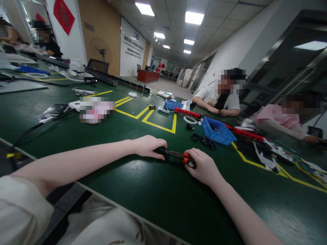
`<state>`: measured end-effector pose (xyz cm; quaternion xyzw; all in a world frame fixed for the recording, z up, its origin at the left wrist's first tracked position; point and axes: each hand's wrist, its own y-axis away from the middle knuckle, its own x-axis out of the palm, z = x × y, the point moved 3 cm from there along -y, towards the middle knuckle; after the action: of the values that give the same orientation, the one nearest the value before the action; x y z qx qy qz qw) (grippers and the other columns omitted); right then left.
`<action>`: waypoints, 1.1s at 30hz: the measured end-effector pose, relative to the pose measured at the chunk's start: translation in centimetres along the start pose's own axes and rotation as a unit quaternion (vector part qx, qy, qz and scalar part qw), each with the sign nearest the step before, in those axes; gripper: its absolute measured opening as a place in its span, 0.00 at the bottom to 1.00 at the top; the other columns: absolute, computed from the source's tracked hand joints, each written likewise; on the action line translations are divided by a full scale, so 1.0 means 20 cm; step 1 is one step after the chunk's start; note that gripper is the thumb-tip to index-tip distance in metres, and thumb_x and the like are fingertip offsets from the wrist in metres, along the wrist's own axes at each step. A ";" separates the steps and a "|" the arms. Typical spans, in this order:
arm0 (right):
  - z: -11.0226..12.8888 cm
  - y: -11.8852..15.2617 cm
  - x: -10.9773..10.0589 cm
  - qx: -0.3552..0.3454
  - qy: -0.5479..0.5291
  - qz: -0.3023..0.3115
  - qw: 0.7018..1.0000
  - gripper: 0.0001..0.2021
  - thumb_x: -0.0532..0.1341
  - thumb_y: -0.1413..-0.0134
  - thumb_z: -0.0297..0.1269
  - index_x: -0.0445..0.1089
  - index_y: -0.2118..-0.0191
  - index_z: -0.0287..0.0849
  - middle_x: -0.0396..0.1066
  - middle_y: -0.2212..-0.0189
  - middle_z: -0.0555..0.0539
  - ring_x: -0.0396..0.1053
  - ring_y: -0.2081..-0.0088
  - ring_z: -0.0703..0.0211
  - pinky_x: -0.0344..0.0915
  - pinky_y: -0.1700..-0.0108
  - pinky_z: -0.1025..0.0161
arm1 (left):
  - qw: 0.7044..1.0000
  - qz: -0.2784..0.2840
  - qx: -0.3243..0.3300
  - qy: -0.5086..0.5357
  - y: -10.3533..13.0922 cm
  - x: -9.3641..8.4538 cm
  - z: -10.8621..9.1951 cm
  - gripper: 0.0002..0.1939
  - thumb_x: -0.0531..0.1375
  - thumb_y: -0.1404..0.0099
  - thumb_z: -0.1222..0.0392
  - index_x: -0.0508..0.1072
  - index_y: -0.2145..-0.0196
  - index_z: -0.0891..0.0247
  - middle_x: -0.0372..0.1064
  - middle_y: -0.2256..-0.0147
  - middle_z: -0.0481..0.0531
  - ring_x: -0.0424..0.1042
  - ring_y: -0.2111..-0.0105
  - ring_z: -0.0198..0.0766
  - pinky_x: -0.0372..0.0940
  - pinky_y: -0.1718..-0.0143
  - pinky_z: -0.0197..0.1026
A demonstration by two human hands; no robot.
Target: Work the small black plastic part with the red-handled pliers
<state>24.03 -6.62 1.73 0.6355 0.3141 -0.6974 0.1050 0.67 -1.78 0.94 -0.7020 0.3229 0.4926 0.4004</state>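
Note:
My right hand [200, 165] is closed round the red and black handles of a pair of pliers [176, 154], whose metal jaws point left. A small black part [160, 151] is held between the thumb and fingers of my left hand [149, 147], and the plier tips meet it. Both hands are just above the green table [153, 190], close together. What exactly the black part is cannot be made out.
Beyond my right hand are a blue bin [218, 131], black cables [204, 140] and a white tape roll [190, 119]. A smaller blue basket [173, 104] lies farther off. Two people sit across the table at the right. A pixelated object [95, 110] lies left.

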 end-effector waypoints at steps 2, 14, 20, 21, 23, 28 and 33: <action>0.00 0.00 0.00 0.000 -0.004 -0.004 1.000 0.14 0.60 0.53 0.32 0.66 0.57 0.41 0.70 0.62 0.43 0.68 0.60 0.51 0.65 0.59 0.56 | 1.000 0.000 0.000 -0.002 0.00 0.00 0.00 0.19 0.59 0.36 0.45 0.64 0.56 0.60 0.70 0.62 0.49 0.70 0.68 0.38 0.57 0.70 0.36; 0.00 0.00 -0.01 -0.016 -0.035 0.010 0.999 0.15 0.59 0.53 0.31 0.65 0.56 0.42 0.70 0.61 0.44 0.67 0.60 0.52 0.65 0.58 0.57 | 1.000 -0.006 0.022 -0.002 0.00 0.00 0.00 0.19 0.59 0.36 0.45 0.64 0.54 0.59 0.71 0.60 0.50 0.71 0.67 0.38 0.58 0.68 0.37; -0.01 0.00 0.00 -0.012 -0.051 0.015 0.999 0.15 0.59 0.53 0.31 0.65 0.57 0.43 0.70 0.61 0.44 0.68 0.60 0.53 0.66 0.58 0.57 | 0.999 -0.012 0.036 -0.028 0.00 0.01 -0.01 0.20 0.58 0.35 0.42 0.64 0.54 0.60 0.71 0.61 0.50 0.71 0.68 0.39 0.58 0.68 0.37; -0.01 0.00 0.00 -0.012 -0.050 0.013 0.999 0.15 0.59 0.54 0.31 0.65 0.57 0.43 0.70 0.61 0.44 0.68 0.60 0.53 0.66 0.58 0.57 | 0.999 -0.013 0.039 -0.033 0.00 0.01 -0.01 0.20 0.57 0.35 0.42 0.65 0.55 0.60 0.71 0.61 0.50 0.71 0.69 0.39 0.58 0.68 0.37; 0.00 0.00 0.00 -0.014 -0.047 0.007 0.999 0.15 0.59 0.54 0.31 0.65 0.57 0.43 0.70 0.61 0.44 0.68 0.60 0.53 0.66 0.58 0.57 | 0.998 -0.015 0.046 -0.039 0.00 0.01 -0.01 0.19 0.56 0.34 0.43 0.65 0.56 0.60 0.71 0.62 0.50 0.71 0.69 0.39 0.58 0.68 0.38; 0.00 0.00 -0.01 -0.016 -0.043 0.000 0.999 0.15 0.59 0.54 0.31 0.66 0.57 0.43 0.71 0.61 0.44 0.69 0.60 0.52 0.66 0.58 0.56 | 0.997 -0.020 0.057 -0.041 0.00 0.01 -0.01 0.17 0.56 0.33 0.44 0.67 0.57 0.60 0.71 0.62 0.50 0.71 0.69 0.38 0.59 0.67 0.38; 0.01 0.00 -0.02 -0.019 -0.042 -0.006 0.999 0.14 0.59 0.53 0.32 0.66 0.57 0.44 0.71 0.61 0.44 0.69 0.60 0.52 0.66 0.58 0.56 | 0.997 -0.014 0.055 -0.046 0.00 0.01 -0.01 0.17 0.56 0.33 0.44 0.67 0.57 0.60 0.72 0.62 0.51 0.71 0.69 0.39 0.59 0.67 0.38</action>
<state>23.95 -6.85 2.14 0.6018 0.3263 -0.7179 0.1263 0.82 -2.03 0.85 -0.6603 0.3209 0.5002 0.4591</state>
